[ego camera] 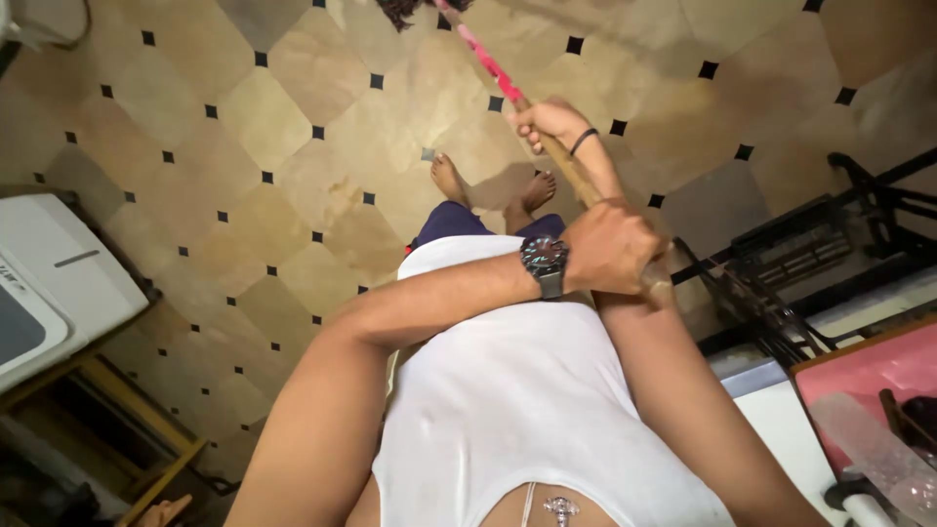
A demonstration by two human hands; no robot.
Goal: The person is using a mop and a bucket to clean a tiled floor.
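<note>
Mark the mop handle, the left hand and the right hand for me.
mop handle [564, 161], head view, on the wooden shaft between the two hands.
left hand [610, 249], head view, on the back of the hand.
right hand [553, 121], head view, on the knuckles.

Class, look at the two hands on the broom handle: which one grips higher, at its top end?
The left hand, wearing the wristwatch, grips the wooden handle at its top end; the right hand grips farther down.

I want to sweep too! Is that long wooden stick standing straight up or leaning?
Leaning. The long wooden stick with red wrapping slants from the left hand near the body, past the right hand, toward the floor.
</note>
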